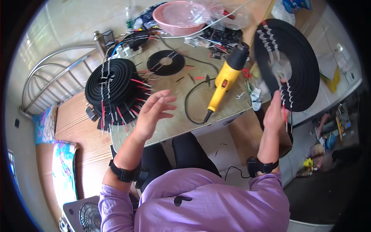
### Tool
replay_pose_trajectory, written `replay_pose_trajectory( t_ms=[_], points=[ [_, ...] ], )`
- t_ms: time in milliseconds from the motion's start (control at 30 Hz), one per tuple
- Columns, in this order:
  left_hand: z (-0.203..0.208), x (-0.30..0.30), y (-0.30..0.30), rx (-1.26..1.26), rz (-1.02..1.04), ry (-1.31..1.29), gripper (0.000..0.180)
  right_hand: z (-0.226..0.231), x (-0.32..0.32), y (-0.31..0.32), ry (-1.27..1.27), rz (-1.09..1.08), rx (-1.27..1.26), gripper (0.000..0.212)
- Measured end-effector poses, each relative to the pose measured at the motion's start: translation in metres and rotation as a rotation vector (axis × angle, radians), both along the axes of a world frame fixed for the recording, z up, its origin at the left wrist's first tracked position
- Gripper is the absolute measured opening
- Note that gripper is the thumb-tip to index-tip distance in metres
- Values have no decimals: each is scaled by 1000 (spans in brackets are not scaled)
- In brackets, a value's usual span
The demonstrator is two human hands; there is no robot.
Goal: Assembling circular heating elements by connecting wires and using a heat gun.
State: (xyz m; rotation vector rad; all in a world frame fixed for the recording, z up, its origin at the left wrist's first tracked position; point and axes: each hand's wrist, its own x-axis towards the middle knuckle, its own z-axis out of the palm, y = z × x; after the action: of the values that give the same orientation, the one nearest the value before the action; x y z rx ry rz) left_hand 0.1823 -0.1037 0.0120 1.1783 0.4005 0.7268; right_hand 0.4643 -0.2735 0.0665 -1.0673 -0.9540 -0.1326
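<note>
My right hand [274,112] grips the lower left side of a large black coiled disc [303,62], raised tilted at the right of the table. White twisted wire ends and a red lead run across that disc, and part of the fingers is hidden by it. Over the table's front left edge, my left hand [152,114] is empty, its fingers apart. Beside it stands a stack of black coils [112,83] with red and white leads sticking out. Between the hands lies a yellow heat gun [226,79], its black nozzle pointing away.
A smaller flat black coil [154,63] and wire scraps lie on the table [166,131]. At the back sit a pink basin [179,29], plastic bags and a clear bottle [130,17]. The heat gun's cable [186,104] loops near the front edge. A fan [89,216] is at lower left.
</note>
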Motion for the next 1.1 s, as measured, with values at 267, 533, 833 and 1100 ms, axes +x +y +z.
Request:
replay_pose_trajectory(
  t_ms=[267,533,833,1100],
  points=[
    [-15,-1,2,-7,32,49,29,43,23,-12,-343,-328,-394,28],
    [-18,-13,1,-11,68,60,27,53,38,-16,-1008,-526,-589,34],
    [-22,-14,-4,-8,74,76,26,57,27,-7,-1047,-586,-634,36],
    [-27,-18,-2,-16,112,88,25,55,50,-13,-983,-670,-695,39]
  ],
)
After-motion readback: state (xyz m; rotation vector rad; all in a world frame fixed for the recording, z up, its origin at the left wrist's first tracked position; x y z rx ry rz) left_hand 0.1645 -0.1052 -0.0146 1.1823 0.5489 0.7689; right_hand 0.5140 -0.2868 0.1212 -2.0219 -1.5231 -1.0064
